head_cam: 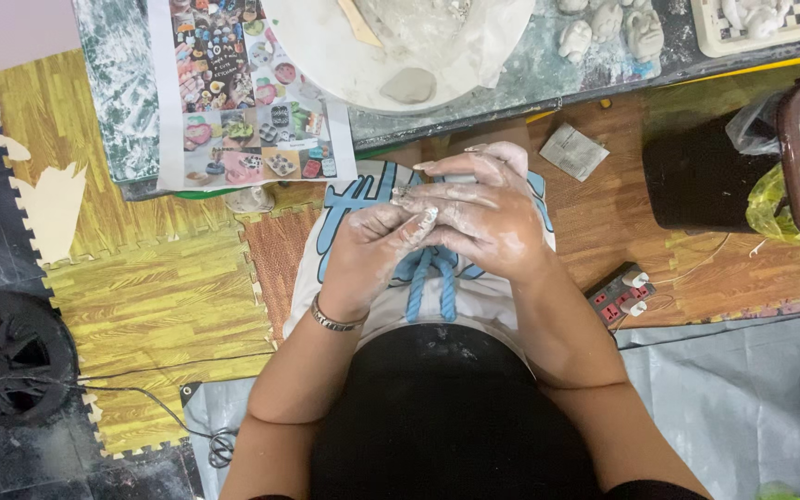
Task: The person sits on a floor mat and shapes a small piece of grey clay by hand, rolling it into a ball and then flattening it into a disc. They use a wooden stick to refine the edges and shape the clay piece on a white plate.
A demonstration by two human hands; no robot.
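Observation:
My two hands are pressed together over my lap, both smeared with pale dried clay. My right hand (488, 218) lies over my left hand (372, 250), and the fingers are wrapped around each other. A small lump of grey clay (458, 173) shows between the fingertips at the top; most of it is hidden inside the palms. A metal bracelet (335, 319) sits on my left wrist. Under the hands is a white apron with blue print (363, 190).
Ahead stands a low table with a white round board (326, 56) carrying a grey clay piece (409, 85), a printed picture sheet (243, 93) and small clay figures (604, 28). A power strip (620, 296) lies right, a dark bin (696, 176) beyond, a black fan (6, 356) left.

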